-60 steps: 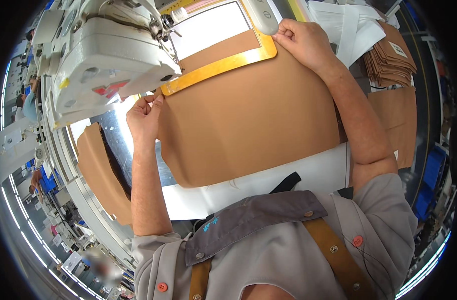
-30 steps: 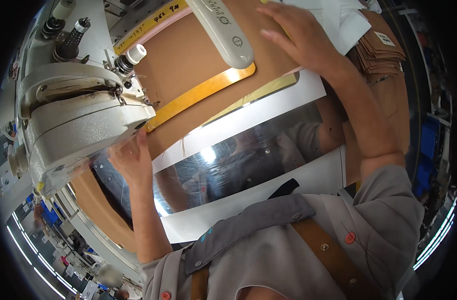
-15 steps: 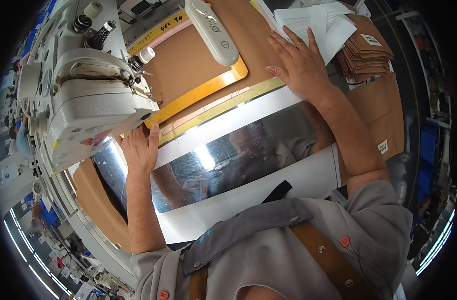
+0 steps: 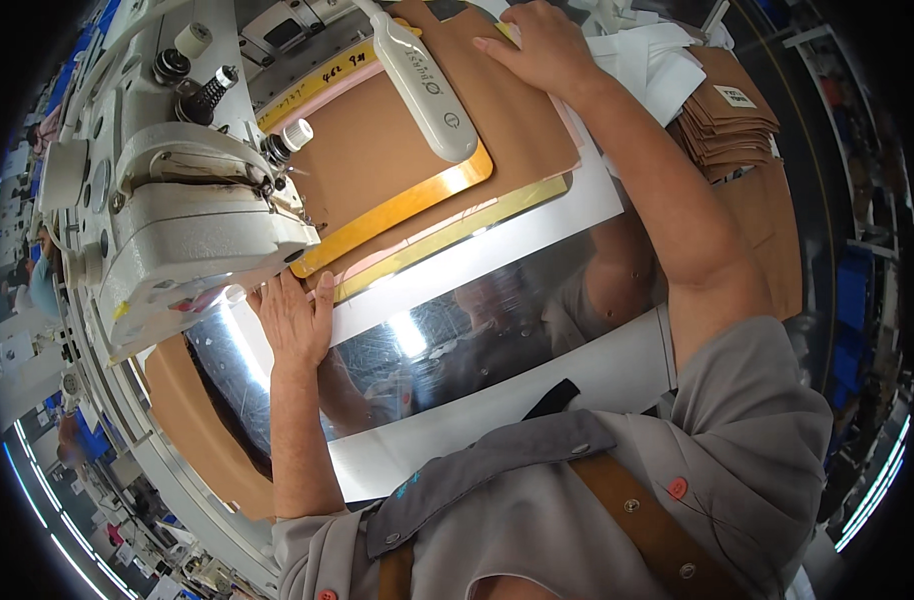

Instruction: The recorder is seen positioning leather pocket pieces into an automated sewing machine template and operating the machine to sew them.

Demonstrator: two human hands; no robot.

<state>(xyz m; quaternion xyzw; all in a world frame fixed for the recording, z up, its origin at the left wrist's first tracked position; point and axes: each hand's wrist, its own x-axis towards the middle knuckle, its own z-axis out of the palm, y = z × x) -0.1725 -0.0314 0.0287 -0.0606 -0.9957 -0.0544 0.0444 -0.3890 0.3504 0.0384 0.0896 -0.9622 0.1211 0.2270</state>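
A brown sheet (image 4: pixel 532 125) lies under a yellow-orange frame (image 4: pixel 407 213), with a yellow strip (image 4: pixel 507 208) showing along the near side. My left hand (image 4: pixel 295 315) rests flat by the near left corner of this layered work, fingers extended beside the sewing machine head (image 4: pixel 202 235). Its fingertips are partly hidden at the machine's lower edge. At the far right side, my right hand (image 4: pixel 547 48) lies on the brown sheet's edge, thumb spread away from the fingers. Neither hand shows anything held up off the surface.
A white lamp (image 4: pixel 427 95) hangs over the frame. White sheets (image 4: pixel 642 65) and a stack of brown pieces (image 4: pixel 722 125) with a label lie at the right. In front of me is a shiny metal plate (image 4: pixel 447 345); another brown piece (image 4: pixel 202 430) is at its left.
My right hand has moved farther away and left along the sheet, uncovering its right corner. My left hand has come slightly nearer and to the right, and the layered work has shifted slightly nearer.
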